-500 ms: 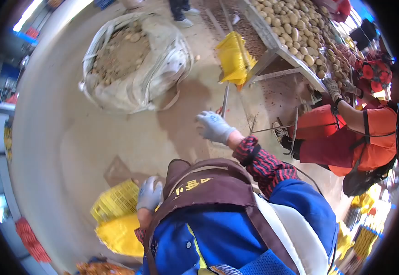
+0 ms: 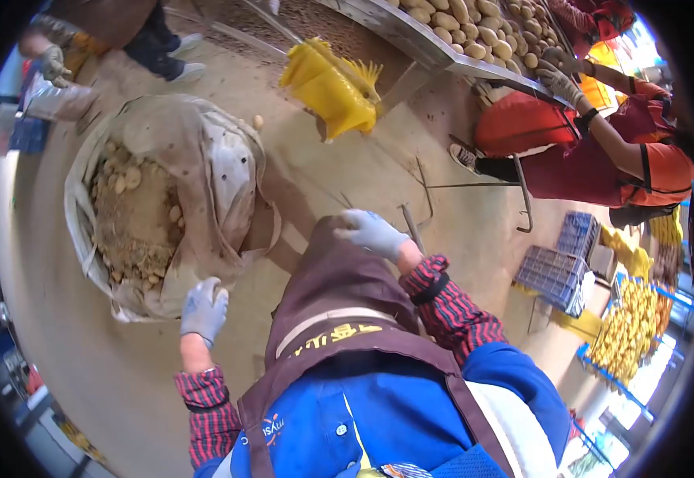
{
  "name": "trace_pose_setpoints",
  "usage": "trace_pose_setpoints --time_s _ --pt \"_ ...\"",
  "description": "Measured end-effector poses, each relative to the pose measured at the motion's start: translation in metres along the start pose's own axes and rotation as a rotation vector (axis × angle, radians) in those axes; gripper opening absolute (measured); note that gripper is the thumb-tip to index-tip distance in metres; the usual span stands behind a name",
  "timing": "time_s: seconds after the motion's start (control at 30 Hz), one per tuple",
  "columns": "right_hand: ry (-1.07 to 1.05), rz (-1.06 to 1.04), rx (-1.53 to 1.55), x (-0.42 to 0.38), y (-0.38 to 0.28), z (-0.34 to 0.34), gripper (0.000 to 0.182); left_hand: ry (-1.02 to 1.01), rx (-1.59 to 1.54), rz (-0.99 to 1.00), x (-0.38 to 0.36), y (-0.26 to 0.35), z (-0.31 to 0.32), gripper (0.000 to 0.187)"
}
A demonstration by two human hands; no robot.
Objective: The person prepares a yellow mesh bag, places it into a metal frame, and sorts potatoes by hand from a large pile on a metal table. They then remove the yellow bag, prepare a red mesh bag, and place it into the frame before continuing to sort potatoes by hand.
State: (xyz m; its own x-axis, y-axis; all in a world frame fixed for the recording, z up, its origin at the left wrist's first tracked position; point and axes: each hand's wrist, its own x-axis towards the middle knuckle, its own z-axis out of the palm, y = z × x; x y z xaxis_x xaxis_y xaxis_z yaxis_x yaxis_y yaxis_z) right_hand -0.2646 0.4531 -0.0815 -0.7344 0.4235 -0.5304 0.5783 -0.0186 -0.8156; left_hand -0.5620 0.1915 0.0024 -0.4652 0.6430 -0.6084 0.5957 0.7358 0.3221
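Note:
My left hand (image 2: 203, 309) wears a grey glove and hangs beside my brown apron, fingers loosely curled, holding nothing. It is just short of the rim of a big white sack (image 2: 211, 175) that lies open on the floor, with soil and potatoes (image 2: 132, 215) inside. My right hand (image 2: 372, 233), also gloved, is raised in front of my apron with nothing in it. A thin metal rod (image 2: 410, 227) lies on the floor just past it.
A sorting table (image 2: 434, 49) piled with potatoes runs along the top. Yellow mesh bags (image 2: 332, 86) hang from its edge. A person in orange (image 2: 602, 151) sits at it. Blue crates (image 2: 558, 275) stand on the right. Another person's legs (image 2: 156, 40) are at top left.
My view has swung left, so the big sack is now close by my left hand. The yellow crates near my left hand are gone from view. Both hands stay empty.

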Motion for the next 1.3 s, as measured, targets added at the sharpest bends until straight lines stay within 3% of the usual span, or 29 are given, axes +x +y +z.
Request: trace_pose_setpoints --time_s 0.1,0.17,0.2,0.27,0.3,0.4,0.47,0.6,0.67,0.73,0.77,0.8,0.83,0.87,0.9,1.03,1.1,1.13,1.2,1.23,1.27,1.3 --pt "0.193 -0.044 0.176 0.104 0.015 -0.012 0.033 0.037 0.031 0.174 0.08 0.026 -0.038 0.036" --pt "0.283 0.222 0.809 0.19 0.052 -0.026 0.026 0.081 -0.025 0.267 0.13 0.057 -0.051 0.037" --pt "0.284 0.232 0.815 0.232 0.087 -0.034 0.026 0.04 -0.07 0.246 0.15 0.066 -0.047 0.036" --pt "0.4 0.533 0.874 0.317 0.146 -0.063 0.026 -0.042 -0.091 0.19 0.187 0.075 -0.037 0.037" --pt "0.397 0.547 0.87 0.343 0.161 -0.087 0.026 -0.102 -0.072 0.155 0.2 0.077 -0.025 0.037" --pt "0.605 0.516 0.402 0.406 0.21 -0.156 0.037 -0.307 0.037 0.131 0.233 0.093 0.004 0.038" --pt "0.712 0.453 0.074 0.451 0.225 -0.189 0.047 -0.572 -0.054 0.049 0.256 0.106 0.005 0.038" --pt "0.891 0.427 0.104 0.51 0.159 -0.235 0.053 -0.452 -0.169 0.077 0.295 0.109 0.016 0.035" --pt "0.853 0.619 -0.01 0.532 0.136 -0.243 0.057 -0.28 -0.178 0.073 0.315 0.111 0.017 0.033" --pt "0.95 0.651 -0.092 0.567 0.18 -0.231 0.05 -0.249 -0.178 0.076 0.33 0.113 0.006 0.032" --pt "1.048 0.598 0.207 0.586 0.219 -0.224 0.041 -0.219 -0.176 0.08 0.336 0.113 -0.001 0.032" --pt "1.13 0.538 0.51 0.585 0.215 -0.221 0.033 -0.231 -0.174 0.075 0.338 0.112 -0.009 0.032" --pt "1.126 0.55 0.509 0.575 0.214 -0.219 0.033 -0.207 -0.163 0.13 0.34 0.111 -0.016 0.033" --pt "1.021 0.429 0.96 0.557 0.215 -0.219 0.023 -0.183 -0.152 0.188 0.34 0.112 -0.02 0.033" --pt "0.881 0.28 1.397 0.541 0.199 -0.221 0.016 -0.217 -0.164 0.09 0.341 0.113 -0.023 0.034" --pt "0.807 0.276 1.469 0.528 0.191 -0.22 0.012 -0.328 -0.083 0.05 0.351 0.124 -0.033 0.034" --pt "0.993 0.292 1.173 0.536 0.205 -0.222 0.019 -0.325 -0.134 0.079 0.358 0.133 -0.033 0.034" --pt "0.993 0.29 1.179 0.538 0.206 -0.222 0.019 -0.324 -0.128 0.08 0.359 0.137 -0.033 0.034" --pt "1.184 0.516 0.016 0.555 0.211 -0.226 0.035 -0.279 -0.145 0.187 0.368 0.142 -0.032 0.035" --pt "1.082 0.636 -0.111 0.562 0.216 -0.233 0.048 -0.269 -0.139 0.186 0.373 0.142 -0.028 0.035" --pt "1.078 0.633 -0.106 0.569 0.221 -0.239 0.048 -0.272 -0.144 0.153 0.375 0.142 -0.024 0.035" --pt "1.026 0.601 0.121 0.571 0.227 -0.241 0.042 -0.283 -0.151 0.116 0.373 0.142 -0.021 0.034"
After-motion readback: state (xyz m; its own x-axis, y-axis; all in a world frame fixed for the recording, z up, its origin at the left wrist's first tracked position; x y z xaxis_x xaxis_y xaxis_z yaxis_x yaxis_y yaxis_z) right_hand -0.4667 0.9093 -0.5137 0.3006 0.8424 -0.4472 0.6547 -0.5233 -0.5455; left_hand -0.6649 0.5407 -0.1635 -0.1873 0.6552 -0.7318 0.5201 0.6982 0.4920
